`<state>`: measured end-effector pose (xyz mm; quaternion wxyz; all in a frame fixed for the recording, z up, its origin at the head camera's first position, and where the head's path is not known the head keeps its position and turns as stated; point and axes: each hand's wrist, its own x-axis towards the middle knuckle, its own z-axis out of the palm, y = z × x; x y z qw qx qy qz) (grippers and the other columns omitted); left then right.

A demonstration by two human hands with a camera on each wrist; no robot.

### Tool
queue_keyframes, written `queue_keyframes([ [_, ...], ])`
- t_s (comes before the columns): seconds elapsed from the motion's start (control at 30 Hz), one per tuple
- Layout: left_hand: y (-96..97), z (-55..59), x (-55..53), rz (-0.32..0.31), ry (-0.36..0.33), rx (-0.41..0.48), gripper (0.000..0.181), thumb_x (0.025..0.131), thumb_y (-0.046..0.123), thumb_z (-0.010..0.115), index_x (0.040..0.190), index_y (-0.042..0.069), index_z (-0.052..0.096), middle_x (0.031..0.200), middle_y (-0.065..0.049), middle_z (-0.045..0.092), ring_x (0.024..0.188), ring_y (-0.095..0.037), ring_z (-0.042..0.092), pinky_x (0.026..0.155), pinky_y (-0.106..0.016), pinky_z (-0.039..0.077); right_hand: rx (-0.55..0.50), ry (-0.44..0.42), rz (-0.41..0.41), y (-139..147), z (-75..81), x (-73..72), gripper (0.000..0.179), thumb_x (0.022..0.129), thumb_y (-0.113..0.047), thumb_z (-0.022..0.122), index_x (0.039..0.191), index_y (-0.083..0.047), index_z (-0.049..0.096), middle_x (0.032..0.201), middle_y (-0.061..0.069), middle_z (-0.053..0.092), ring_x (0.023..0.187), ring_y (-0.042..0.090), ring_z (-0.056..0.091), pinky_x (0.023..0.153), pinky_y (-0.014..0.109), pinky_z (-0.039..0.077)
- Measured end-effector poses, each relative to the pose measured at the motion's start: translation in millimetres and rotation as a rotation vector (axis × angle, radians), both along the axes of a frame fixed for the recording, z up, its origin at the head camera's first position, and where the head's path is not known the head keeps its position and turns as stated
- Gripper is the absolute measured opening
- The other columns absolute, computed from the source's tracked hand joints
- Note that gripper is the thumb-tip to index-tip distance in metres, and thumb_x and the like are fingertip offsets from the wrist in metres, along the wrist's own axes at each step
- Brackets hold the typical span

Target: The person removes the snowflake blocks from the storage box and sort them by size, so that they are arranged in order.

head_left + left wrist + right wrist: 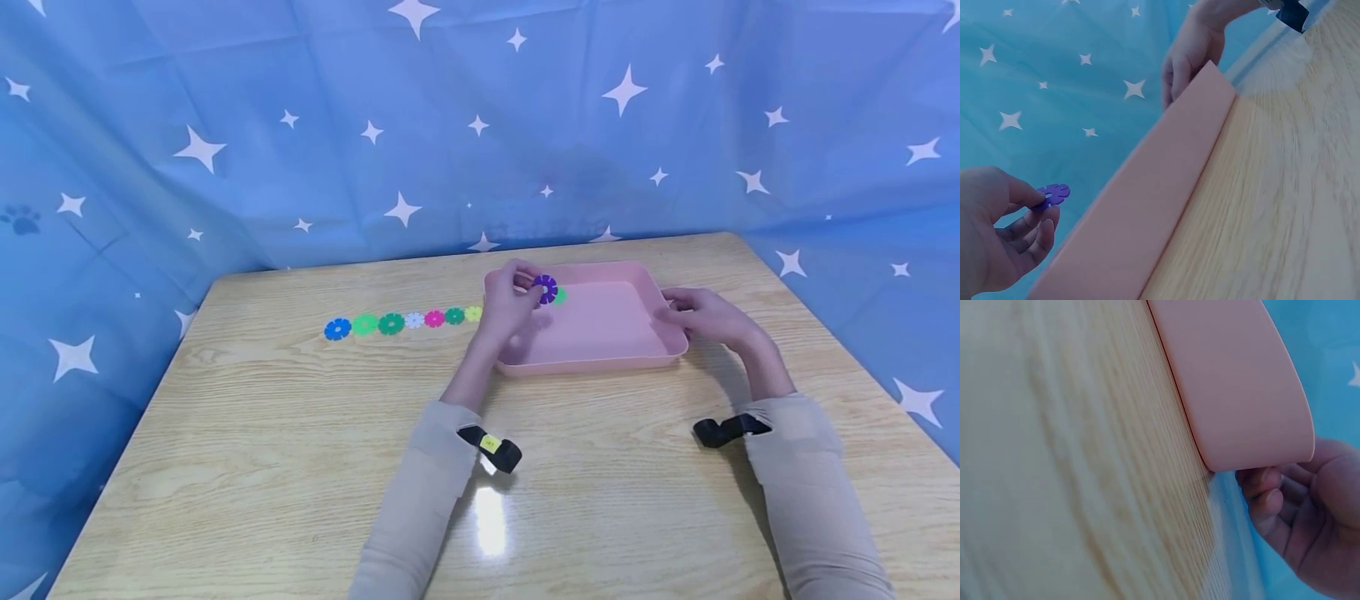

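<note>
Two hands at a pink tray [600, 360]: left hand [507, 302] pinches a purple disc [545, 288] above its far-left corner; right hand [705, 317] grasps the right rim, apparently steadying it.

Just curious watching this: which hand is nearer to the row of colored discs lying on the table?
Left. The left hand is right beside the row of discs' near end, pinching a purple disc. The right hand is across the pink tray, gripping its far side.
</note>
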<state>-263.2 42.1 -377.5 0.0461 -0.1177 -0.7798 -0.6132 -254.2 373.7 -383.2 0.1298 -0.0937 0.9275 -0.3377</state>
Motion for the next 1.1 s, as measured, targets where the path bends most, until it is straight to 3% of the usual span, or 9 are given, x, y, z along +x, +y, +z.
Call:
queue_keyframes([
  [0.23,-23.1,9.1,6.8,-0.020,-0.013,0.018,0.020,0.099,0.002,0.063,0.119,0.004,0.060,0.106,-0.011,0.064,0.092,-0.022,0.064,0.080,-0.031,0.057,-0.027,0.001,0.012,-1.6,5.9,4.3,0.061,0.105,-0.028,0.056,0.151,0.007,0.036,0.113,0.021,0.061,0.081,0.017,0.057,0.070,0.029,0.048],
  [0.37,-38.8,7.4,6.4,0.012,-0.047,0.030,0.020,0.099,0.003,0.062,0.118,0.007,0.059,0.106,-0.010,0.063,0.091,-0.022,0.064,0.082,-0.039,0.058,-0.032,0.006,0.020,-1.7,5.9,4.0,0.060,0.105,-0.028,0.056,0.150,0.007,0.037,0.109,0.020,0.062,0.077,0.017,0.056,0.068,0.030,0.048],
  [0.53,-59.7,3.7,4.3,0.043,-0.067,0.010,0.020,0.099,0.004,0.063,0.117,0.008,0.060,0.106,-0.010,0.063,0.092,-0.022,0.062,0.083,-0.038,0.057,-0.034,0.002,0.017,-1.0,4.7,3.0,0.059,0.105,-0.026,0.055,0.151,0.007,0.037,0.105,0.018,0.061,0.074,0.017,0.056,0.067,0.032,0.048],
  [0.73,-82.8,2.6,5.1,0.033,-0.050,0.041,0.020,0.098,0.003,0.063,0.118,0.004,0.059,0.105,-0.015,0.063,0.090,-0.026,0.063,0.085,-0.051,0.056,-0.048,-0.001,0.020,-0.6,3.3,2.0,0.059,0.105,-0.024,0.055,0.151,0.008,0.035,0.107,0.019,0.062,0.074,0.016,0.056,0.066,0.032,0.049],
  [0.9,-97.2,1.0,5.4,0.039,-0.040,0.016,0.020,0.098,0.004,0.064,0.118,0.005,0.060,0.104,-0.013,0.063,0.088,-0.023,0.062,0.085,-0.049,0.055,-0.053,0.003,0.019,-0.7,2.9,2.5,0.058,0.105,-0.024,0.056,0.149,0.009,0.037,0.107,0.019,0.061,0.075,0.015,0.056,0.065,0.031,0.049],
  [1.1,-115.4,2.2,9.9,0.057,-0.086,0.008,0.021,0.099,0.007,0.064,0.120,0.007,0.060,0.107,-0.012,0.062,0.090,-0.024,0.061,0.084,-0.053,0.055,-0.049,0.001,0.017,-1.2,4.3,3.5,0.059,0.105,-0.026,0.056,0.149,0.008,0.038,0.107,0.019,0.061,0.076,0.016,0.056,0.067,0.031,0.048],
])
